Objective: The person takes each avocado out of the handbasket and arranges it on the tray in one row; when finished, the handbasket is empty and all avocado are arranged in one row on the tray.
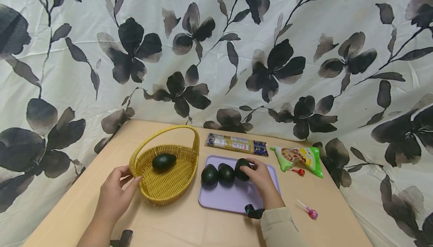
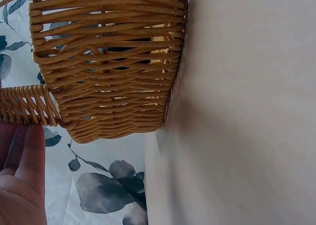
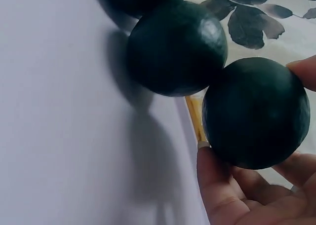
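Observation:
My left hand [image 1: 115, 196] grips the yellow woven basket [image 1: 162, 203] at the near left, where its handle [image 1: 146, 140] meets the rim; the left wrist view shows fingers [image 2: 30, 156] against the handle's foot. Inside the basket lies a dark green avocado [image 1: 164, 162]. My right hand [image 1: 262, 179] holds another avocado [image 3: 256, 114] between thumb and fingers, over the lilac tray [image 1: 233, 200], its shadow falling on the tray surface. Left of it, two more avocados, one in the middle [image 1: 226, 174] and one at the left [image 1: 209, 175], sit side by side on the tray.
Behind the tray lies a long packet of pasta [image 1: 236, 144]. To the right are a green snack bag [image 1: 299, 158], a red lollipop [image 1: 299, 171] and a pink lollipop [image 1: 312, 213]. A floral cloth [image 1: 220, 70] hangs behind the table [image 1: 169, 226].

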`<action>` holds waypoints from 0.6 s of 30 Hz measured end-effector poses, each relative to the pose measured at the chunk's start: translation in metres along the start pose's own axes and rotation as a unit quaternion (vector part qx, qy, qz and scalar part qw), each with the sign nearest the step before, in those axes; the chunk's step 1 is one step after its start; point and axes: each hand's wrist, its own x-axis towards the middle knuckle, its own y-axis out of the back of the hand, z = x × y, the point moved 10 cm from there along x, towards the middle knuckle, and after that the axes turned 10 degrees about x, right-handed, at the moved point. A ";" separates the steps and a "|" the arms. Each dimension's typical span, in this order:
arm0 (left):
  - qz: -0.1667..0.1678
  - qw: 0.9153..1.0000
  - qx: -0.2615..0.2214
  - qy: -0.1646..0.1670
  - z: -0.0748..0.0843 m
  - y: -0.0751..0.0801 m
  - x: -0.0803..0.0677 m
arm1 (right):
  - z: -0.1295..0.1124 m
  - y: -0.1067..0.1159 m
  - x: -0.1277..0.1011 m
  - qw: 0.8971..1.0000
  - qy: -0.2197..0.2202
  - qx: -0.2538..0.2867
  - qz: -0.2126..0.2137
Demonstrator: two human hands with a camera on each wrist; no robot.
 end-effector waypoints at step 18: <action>-0.002 1.000 0.002 0.004 0.000 0.000 0.000 | 0.022 0.009 -0.007 0.994 0.015 -0.103 0.014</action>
